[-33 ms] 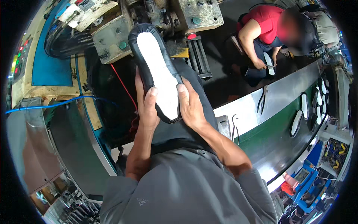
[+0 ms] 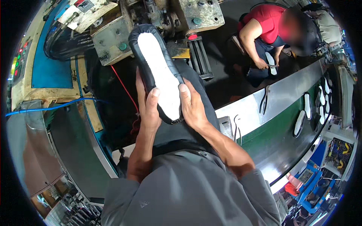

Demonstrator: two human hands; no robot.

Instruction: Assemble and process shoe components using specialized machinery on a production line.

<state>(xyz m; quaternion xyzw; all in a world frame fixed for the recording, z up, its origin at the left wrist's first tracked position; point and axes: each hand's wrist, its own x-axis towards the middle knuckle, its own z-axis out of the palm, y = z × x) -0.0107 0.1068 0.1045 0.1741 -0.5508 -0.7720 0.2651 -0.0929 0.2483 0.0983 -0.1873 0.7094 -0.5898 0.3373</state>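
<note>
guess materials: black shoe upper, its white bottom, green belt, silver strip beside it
Black shoe upper: maybe leather or synthetic, by its soft sheen and puckered edge.
White bottom: flat, matte look suggests board or fabric; glare hides texture.
Green belt: probably rubber or plastic, by its smooth, even gloss.
Silver strip: likely bare metal, by its bright streaky reflections.

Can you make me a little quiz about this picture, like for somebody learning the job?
1. True or false: the left hand and the right hand both hold the black shoe.

2. Pick one: what colour shirt does the co-worker wear?
A) blue
B) red
C) yellow

3. Fill in: at the right, more shoes with white bottoms lie on a ____ belt.

Key: 1. True. 2. B. 3. green.
</note>
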